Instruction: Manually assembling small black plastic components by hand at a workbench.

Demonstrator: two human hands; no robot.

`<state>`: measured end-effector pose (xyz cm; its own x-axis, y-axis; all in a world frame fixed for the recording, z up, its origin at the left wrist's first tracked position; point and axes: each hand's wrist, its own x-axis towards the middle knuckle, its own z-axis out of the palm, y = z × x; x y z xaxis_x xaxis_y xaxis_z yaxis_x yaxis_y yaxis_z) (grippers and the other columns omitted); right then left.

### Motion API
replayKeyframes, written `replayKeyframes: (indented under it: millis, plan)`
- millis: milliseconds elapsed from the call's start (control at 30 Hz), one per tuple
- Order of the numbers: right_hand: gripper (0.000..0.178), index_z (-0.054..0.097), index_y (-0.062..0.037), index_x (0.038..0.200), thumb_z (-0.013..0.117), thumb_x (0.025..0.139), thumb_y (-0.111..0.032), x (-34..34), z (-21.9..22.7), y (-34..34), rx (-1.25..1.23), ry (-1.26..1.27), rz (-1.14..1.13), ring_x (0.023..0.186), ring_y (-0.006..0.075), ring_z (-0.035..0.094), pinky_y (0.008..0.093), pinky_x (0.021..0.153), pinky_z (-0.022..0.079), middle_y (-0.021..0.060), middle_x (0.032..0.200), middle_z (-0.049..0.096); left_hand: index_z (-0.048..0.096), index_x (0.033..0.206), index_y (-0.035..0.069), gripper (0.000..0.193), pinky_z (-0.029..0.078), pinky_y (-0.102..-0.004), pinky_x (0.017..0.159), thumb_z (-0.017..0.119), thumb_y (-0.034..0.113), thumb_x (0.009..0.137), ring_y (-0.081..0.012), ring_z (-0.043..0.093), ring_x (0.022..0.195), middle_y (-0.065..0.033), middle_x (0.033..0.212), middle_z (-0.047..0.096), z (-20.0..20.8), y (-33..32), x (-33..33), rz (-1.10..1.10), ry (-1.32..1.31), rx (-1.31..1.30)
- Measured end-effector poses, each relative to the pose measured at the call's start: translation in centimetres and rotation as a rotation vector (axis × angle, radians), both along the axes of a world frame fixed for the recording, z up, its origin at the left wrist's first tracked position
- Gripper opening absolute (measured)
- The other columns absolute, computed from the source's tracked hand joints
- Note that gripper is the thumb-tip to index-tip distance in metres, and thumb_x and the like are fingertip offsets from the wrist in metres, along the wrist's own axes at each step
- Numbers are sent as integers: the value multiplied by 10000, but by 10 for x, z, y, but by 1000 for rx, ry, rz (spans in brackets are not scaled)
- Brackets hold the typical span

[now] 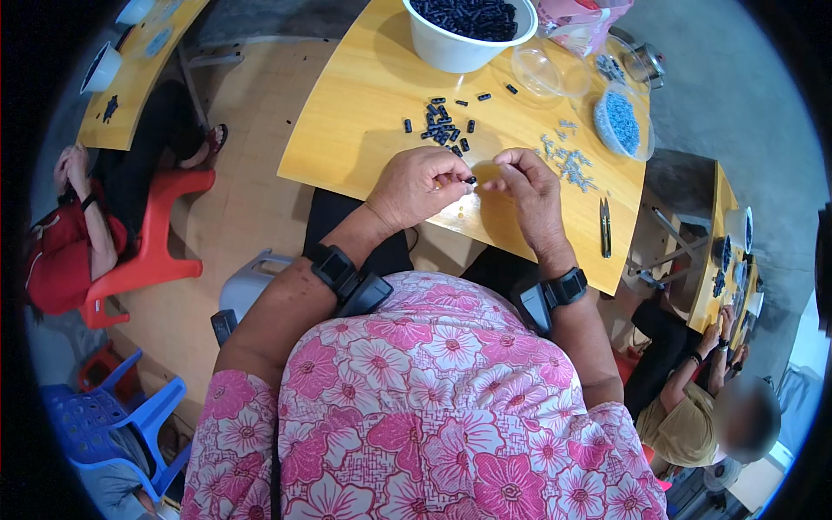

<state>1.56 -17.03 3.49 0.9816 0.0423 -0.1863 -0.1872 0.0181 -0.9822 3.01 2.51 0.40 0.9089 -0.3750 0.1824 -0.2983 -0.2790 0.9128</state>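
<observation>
My left hand (418, 186) is closed in a pinch above the near part of the yellow table (347, 113). Between its fingertips is a small black cylindrical piece (471, 180). Just to the right, my right hand (530, 192) has its thumb and bent fingers drawn together, facing the left; whatever they may hold is too small to make out. Beyond the hands lies a loose pile of short black cylindrical pieces (440, 126). Small grey-blue parts (572, 166) are scattered to the right of my right hand.
A white tub (459, 54) of black pieces stands at the far side. Near it are clear plastic containers (536, 71), a pink bag (582, 26) and a clear bowl (620, 121) of blue parts. Black thread snips (605, 228) lie near the right edge. Other people sit at tables on both sides.
</observation>
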Motion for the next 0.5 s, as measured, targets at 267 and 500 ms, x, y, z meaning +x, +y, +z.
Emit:
replayKeyframes:
  millis: [267, 500]
  plan:
    - [81, 606, 25, 984, 544, 936, 4, -2, -8, 12, 110, 63, 125, 703, 148, 578, 291, 690, 499, 56, 758, 600, 666, 862, 27, 81, 502, -233, 625, 714, 62, 808, -85, 623, 680, -40, 768, 658, 2, -1, 1, -9, 63, -12]
    - [97, 603, 23, 980, 559, 902, 60, -3, -10, 11, 265, 79, 108, 721, 144, 580, 287, 697, 494, 66, 792, 617, 669, 847, 31, 82, 499, -232, 617, 713, 76, 796, -90, 618, 667, -41, 759, 657, 2, 0, 1, -5, 48, 3]
